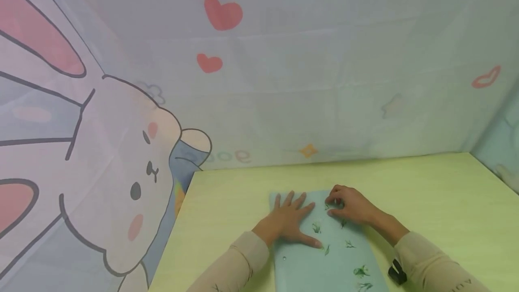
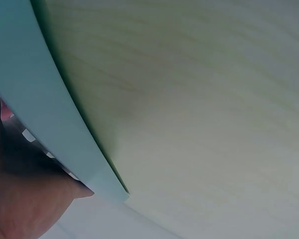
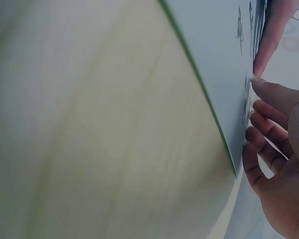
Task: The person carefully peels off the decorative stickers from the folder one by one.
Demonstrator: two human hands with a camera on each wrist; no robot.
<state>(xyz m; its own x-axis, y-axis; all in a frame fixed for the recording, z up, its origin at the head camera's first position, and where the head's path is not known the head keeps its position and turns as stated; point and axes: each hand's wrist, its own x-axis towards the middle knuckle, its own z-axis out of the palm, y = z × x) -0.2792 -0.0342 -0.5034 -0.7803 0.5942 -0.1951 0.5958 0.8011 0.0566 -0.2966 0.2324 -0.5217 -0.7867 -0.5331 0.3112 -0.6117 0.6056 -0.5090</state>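
Note:
A flat pale blue-green folder-like panel (image 1: 302, 267) with small green plant pictures lies on the table. My left hand (image 1: 289, 222) rests on its upper left part, fingers spread and thumb pointing right. At the upper right corner my right hand (image 1: 350, 204) touches the surface with bent fingers. The right wrist view shows this right hand (image 3: 284, 134) with its thumb apart from the fingers and fingertips against the panel (image 3: 214, 64); no held thing can be made out. Side-on in the left wrist view, the panel (image 2: 55, 104) partly hides my left hand (image 2: 30, 199).
A small black object (image 1: 397, 272), perhaps a clip, lies on the yellow table (image 1: 227, 202) beside the right sleeve (image 1: 425, 256). Behind the table hangs a cloth backdrop (image 1: 284, 80) with hearts and a cartoon rabbit.

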